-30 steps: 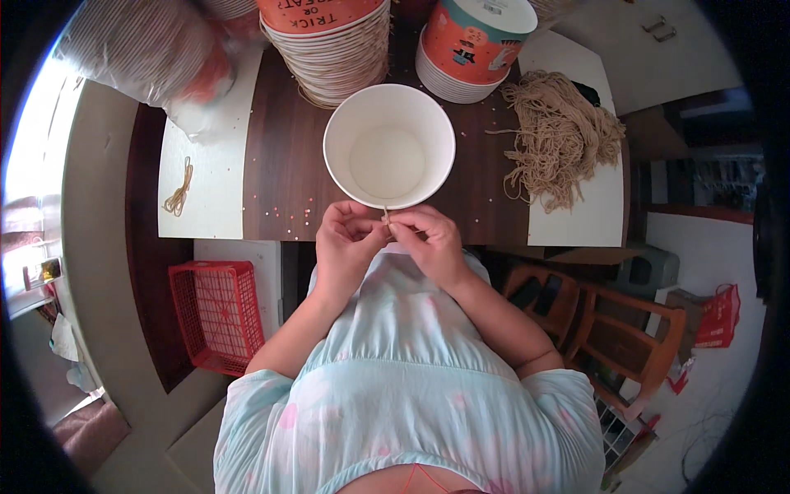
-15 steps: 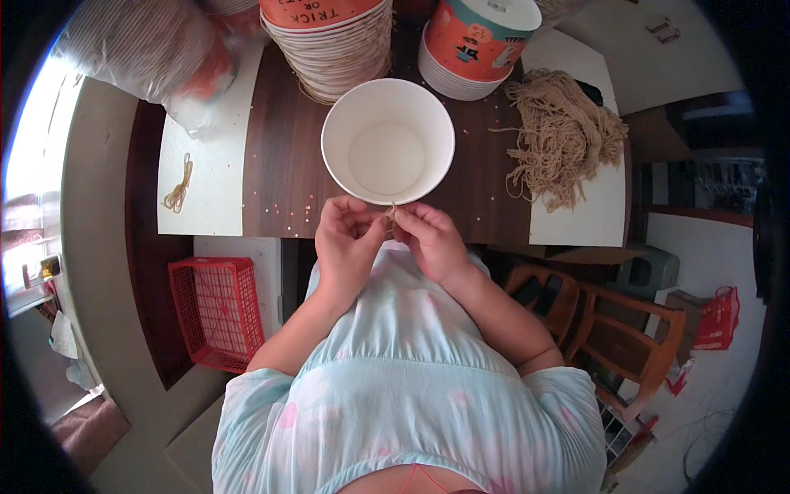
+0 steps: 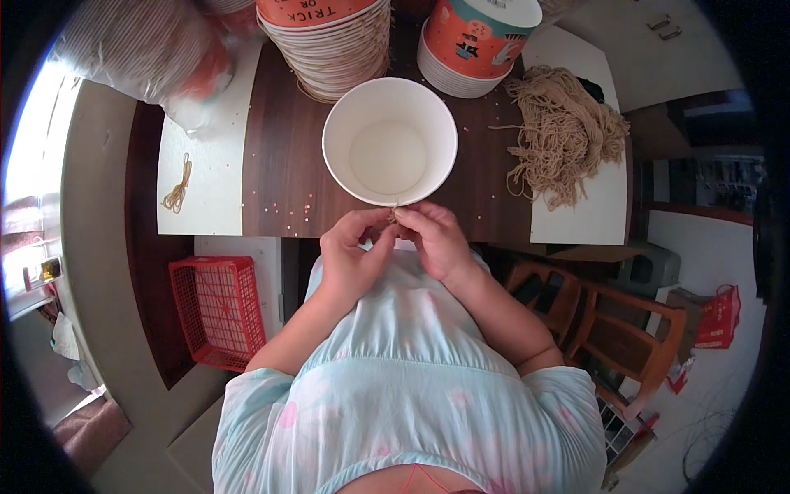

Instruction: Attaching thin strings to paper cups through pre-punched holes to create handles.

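Observation:
A white paper bucket [image 3: 389,141] stands open on the dark wooden table [image 3: 280,165], right in front of me. My left hand [image 3: 350,255] and my right hand [image 3: 436,240] meet at its near rim. Between their fingertips they pinch a short tan string [image 3: 393,214] where it touches the rim. A heap of the same tan strings [image 3: 564,132] lies to the right, partly on a white board.
Two stacks of orange printed paper buckets [image 3: 329,37] [image 3: 477,41] stand behind the white one. A small string bundle [image 3: 177,185] lies on the left white board. A clear plastic bag [image 3: 140,49] is far left. Below are a red crate [image 3: 218,309] and wooden chairs [image 3: 625,329].
Both hands stay at the bucket's near rim; the fingers have shifted slightly on the string. The view has tilted a little.

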Demonstrator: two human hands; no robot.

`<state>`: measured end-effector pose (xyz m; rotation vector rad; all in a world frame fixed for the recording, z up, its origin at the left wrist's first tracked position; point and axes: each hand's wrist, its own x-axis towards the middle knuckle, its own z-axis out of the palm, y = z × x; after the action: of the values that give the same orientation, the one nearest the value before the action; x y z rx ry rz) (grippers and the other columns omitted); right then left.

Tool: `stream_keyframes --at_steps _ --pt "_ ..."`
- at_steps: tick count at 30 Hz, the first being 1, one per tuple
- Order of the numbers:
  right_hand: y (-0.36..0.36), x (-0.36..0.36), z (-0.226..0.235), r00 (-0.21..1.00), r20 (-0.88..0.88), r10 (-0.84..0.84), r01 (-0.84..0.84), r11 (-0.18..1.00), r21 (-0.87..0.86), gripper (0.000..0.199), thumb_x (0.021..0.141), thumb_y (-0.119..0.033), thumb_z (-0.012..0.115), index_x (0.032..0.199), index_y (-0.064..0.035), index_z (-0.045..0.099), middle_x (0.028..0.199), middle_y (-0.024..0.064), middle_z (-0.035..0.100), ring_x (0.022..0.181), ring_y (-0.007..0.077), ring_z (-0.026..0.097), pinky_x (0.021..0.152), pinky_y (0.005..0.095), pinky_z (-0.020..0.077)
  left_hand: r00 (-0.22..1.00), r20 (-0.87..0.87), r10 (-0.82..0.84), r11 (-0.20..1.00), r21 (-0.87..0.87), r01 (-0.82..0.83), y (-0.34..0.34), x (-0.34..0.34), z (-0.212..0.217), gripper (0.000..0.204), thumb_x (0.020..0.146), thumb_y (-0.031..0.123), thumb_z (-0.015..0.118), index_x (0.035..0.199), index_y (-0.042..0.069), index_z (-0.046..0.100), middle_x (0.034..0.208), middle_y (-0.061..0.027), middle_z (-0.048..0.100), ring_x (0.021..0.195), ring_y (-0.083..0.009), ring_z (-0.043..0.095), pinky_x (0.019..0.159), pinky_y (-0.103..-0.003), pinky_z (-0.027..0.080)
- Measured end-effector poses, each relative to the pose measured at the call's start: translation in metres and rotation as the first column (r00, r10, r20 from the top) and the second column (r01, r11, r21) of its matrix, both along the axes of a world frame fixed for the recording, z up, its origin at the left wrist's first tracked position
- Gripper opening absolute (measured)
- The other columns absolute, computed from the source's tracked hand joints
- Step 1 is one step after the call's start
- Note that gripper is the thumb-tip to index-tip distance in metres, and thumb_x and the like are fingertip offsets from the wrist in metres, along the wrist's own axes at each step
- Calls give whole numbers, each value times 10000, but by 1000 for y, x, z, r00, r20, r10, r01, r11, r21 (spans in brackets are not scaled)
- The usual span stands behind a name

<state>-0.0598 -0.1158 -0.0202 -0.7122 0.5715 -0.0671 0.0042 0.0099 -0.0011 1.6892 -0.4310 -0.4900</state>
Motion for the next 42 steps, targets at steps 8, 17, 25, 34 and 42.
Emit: stream_keyframes --at_steps 8,17,25,34,42 --pt "-1 -1 -12 996 -87 -4 -1 999 -53 138 853 -173 626 934 -72 673 833 -2 653 709 57 548 627 216 418 947 316 -55 990 140 11 1 2 4 116 778 -31 655 891 -8 667 816 -119 653 690 -193 650 592 -274 517" --pt "-14 0 -6 982 -172 80 -127 951 -281 144 862 -137 605 966 -38 614 907 52 634 700 156 562 650 302 449 968 250 -2 995 96 -23 6 8 -4 69 780 -5 658 848 -11 650 750 -86 631 622 -131 599 555 -248 482" --pt "-13 6 0 996 -59 -71 -74 -232 -970 140 837 -116 603 895 -17 521 907 149 544 827 360 562 697 458 447 931 -363 36 992 -103 -78 4 7 -5 108 884 65 603 890 -29 656 762 -5 643 640 -36 543 585 -185 437" --pt "-18 -11 32 981 148 125 179 -288 -941 481 674 -77 746 1119 -77 563 1143 115 541 880 245 564 781 358 450 913 -378 -152 986 2 164 22 4 28 192 919 159 591 941 -23 650 787 -17 643 705 -63 553 624 -217 447" --pt "-20 9 14 893 301 334 397 -271 -877 209 705 -65 690 909 -96 655 1046 65 608 871 238 562 744 380 436 907 -257 -333 934 45 356 28 4 62 121 863 65 590 891 -35 652 777 -60 650 704 -98 576 648 -248 466"
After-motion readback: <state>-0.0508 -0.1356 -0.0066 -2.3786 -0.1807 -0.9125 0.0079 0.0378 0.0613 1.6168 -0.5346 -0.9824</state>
